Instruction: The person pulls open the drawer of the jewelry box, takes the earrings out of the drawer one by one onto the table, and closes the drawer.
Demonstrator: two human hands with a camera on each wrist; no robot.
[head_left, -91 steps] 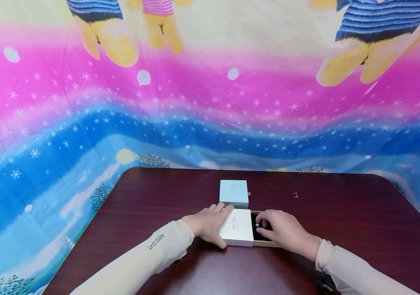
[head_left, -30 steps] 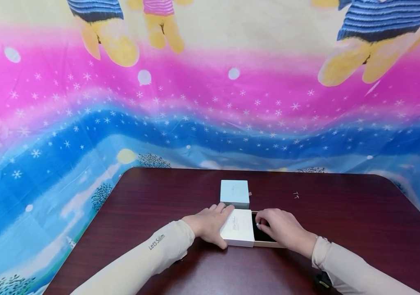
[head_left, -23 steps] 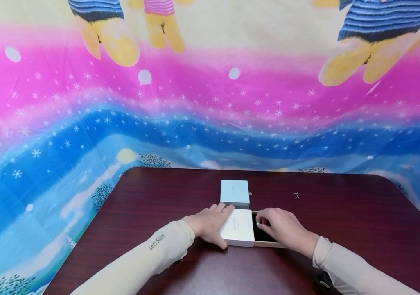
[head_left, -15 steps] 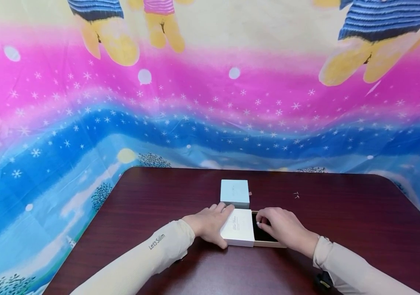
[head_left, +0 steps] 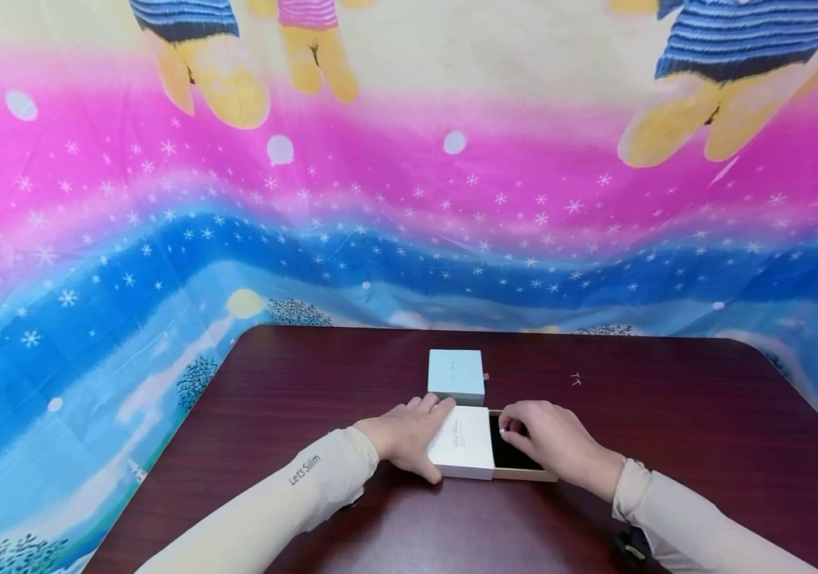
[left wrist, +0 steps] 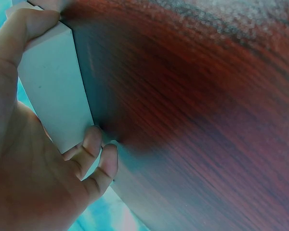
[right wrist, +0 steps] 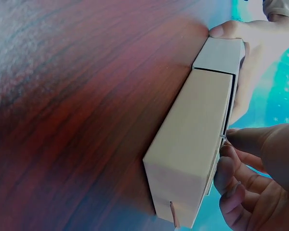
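My left hand (head_left: 409, 442) grips the white sleeve of a slide-out box (head_left: 468, 446), thumb on the near side and fingers at the far side. The box's drawer (right wrist: 188, 125) is pulled out to the right, showing its black lining (head_left: 513, 456). Over that lining, my right hand (head_left: 560, 442) pinches a tiny shiny, pearl-like piece (head_left: 502, 431) between thumb and forefinger. In the right wrist view a small metallic bit (right wrist: 223, 136) shows at the thumb tip; its full shape is hidden. A ribbon tab (right wrist: 173, 214) hangs from the drawer's end.
Just behind the white box stands a pale blue box (head_left: 455, 375) with a small tab on its right. Two tiny thin, light pieces (head_left: 576, 379) lie farther right on the dark wooden table (head_left: 351, 367). A printed cloth (head_left: 409, 199) hangs behind the table.
Three seconds ago the thumb and forefinger of my right hand were farther apart around the shiny piece; now they pinch it. The hand has lifted slightly. My left hand and the boxes stay put.
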